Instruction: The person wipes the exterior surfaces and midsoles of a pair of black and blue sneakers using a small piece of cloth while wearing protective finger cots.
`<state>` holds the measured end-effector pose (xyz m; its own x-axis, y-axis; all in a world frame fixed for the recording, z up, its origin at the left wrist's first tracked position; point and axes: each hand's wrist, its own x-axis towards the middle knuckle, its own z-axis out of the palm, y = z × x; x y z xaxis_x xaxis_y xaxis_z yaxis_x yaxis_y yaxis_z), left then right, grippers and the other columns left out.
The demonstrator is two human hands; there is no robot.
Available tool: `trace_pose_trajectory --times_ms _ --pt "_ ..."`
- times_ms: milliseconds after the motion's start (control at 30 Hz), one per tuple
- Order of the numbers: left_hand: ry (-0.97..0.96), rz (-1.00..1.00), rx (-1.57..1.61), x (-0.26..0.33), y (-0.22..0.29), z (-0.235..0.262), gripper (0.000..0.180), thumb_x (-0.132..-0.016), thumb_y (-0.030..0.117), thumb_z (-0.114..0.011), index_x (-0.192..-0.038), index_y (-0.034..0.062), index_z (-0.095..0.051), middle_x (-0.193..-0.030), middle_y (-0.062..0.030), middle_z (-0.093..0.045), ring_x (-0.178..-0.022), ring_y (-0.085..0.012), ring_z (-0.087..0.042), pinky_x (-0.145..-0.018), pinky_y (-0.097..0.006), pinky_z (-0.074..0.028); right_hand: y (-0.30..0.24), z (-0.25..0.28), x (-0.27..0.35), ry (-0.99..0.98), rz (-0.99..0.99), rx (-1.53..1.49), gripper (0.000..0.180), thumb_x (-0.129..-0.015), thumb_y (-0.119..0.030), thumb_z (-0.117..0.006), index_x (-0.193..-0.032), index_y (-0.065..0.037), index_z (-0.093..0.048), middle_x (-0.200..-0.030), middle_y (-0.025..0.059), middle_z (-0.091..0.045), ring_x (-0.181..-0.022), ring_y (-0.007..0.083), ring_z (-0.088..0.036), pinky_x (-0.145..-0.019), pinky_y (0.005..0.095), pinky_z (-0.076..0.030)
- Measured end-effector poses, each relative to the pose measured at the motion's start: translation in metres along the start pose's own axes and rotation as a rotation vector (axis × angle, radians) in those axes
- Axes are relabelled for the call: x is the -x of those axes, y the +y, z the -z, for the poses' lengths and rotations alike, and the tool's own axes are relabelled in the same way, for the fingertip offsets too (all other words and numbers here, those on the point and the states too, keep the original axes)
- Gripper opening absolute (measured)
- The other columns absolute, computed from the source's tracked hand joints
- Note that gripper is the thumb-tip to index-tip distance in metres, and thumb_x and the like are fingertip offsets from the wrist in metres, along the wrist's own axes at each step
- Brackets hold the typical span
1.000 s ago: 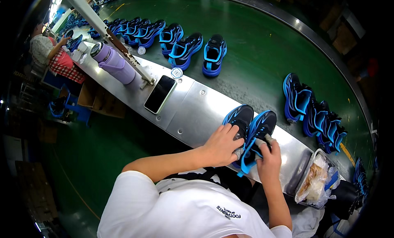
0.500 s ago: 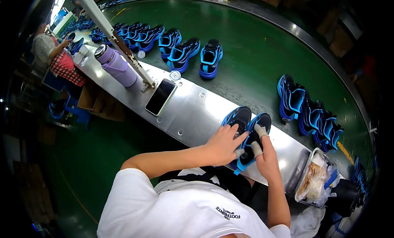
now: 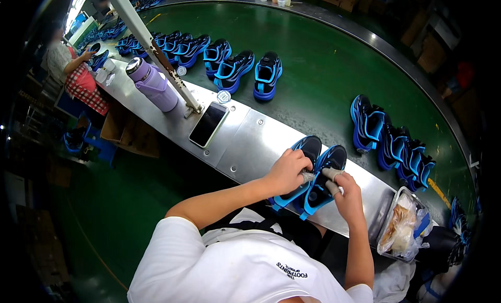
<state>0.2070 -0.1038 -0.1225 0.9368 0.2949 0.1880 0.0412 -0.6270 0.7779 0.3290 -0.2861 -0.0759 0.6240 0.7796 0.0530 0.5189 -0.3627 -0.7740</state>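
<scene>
We find the left shoe and the right shoe side by side across the metal ledge, toes toward its far edge, heels at its near one; we judge both light, with soft, yielding uppers and firmer, grippy soles, best held around the heel or midsole. Our left hand curls over the left shoe's upper, our right hand has thumb and forefinger slightly apart at the right shoe's opening, and we cannot tell whether either pinches anything.
</scene>
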Motion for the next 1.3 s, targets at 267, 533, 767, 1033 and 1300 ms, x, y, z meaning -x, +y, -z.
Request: trace_pose_trajectory --times_ms 267,533,767,1033,1300 --pt "-0.044 0.010 0.050 -0.004 -0.001 0.002 0.029 -0.073 0.004 -0.065 -0.101 0.0111 -0.070 -0.098 -0.0085 -0.062 -0.098 -0.0301 -0.052 -0.087 -0.040 -0.043 -0.015 0.019 -0.010 -0.192 0.083 0.178 0.029 -0.077 -0.003 -0.071 -0.106 -0.010 -0.072 -0.095 0.0119 -0.066 -0.092 0.0303 -0.061 -0.081 0.0375 -0.049" --pt "-0.180 -0.045 0.135 -0.012 0.007 0.009 0.046 -0.069 0.000 -0.062 -0.114 0.0098 -0.065 -0.104 -0.0102 -0.061 -0.103 -0.0344 -0.051 -0.095 -0.042 -0.042 -0.005 0.019 -0.004 -0.075 0.092 0.285 0.041 -0.076 -0.006 -0.072 -0.116 -0.010 -0.066 -0.085 0.0107 -0.062 -0.084 0.0299 -0.059 -0.075 0.0389 -0.048" --pt "-0.318 -0.123 0.147 -0.017 0.000 0.014 0.043 -0.071 0.003 -0.066 -0.113 0.0090 -0.062 -0.102 -0.0122 -0.057 -0.103 -0.0331 -0.052 -0.090 -0.042 -0.044 0.003 0.026 -0.004 -0.117 0.166 0.321 0.048 -0.076 -0.003 -0.072 -0.123 -0.012 -0.064 -0.093 0.0114 -0.063 -0.086 0.0305 -0.057 -0.080 0.0386 -0.048" --pt "-0.398 -0.102 0.199 -0.018 0.007 0.013 0.038 -0.079 0.003 -0.061 -0.116 0.0076 -0.063 -0.104 -0.0110 -0.063 -0.103 -0.0307 -0.054 -0.090 -0.040 -0.044 0.004 0.027 0.004 -0.132 0.150 0.196 0.044 -0.075 -0.006 -0.074 -0.118 -0.010 -0.065 -0.089 0.0110 -0.060 -0.082 0.0301 -0.054 -0.076 0.0379 -0.046" --pt "-0.194 -0.114 0.114 -0.017 0.005 0.005 0.029 -0.078 0.013 -0.073 -0.107 0.0073 -0.067 -0.089 -0.0057 -0.057 -0.080 -0.0206 -0.056 -0.071 -0.032 -0.046 0.018 0.028 -0.002 -0.116 0.081 0.029 0.036 -0.078 -0.007 -0.072 -0.113 -0.007 -0.065 -0.094 0.0124 -0.061 -0.088 0.0308 -0.055 -0.077 0.0373 -0.048"
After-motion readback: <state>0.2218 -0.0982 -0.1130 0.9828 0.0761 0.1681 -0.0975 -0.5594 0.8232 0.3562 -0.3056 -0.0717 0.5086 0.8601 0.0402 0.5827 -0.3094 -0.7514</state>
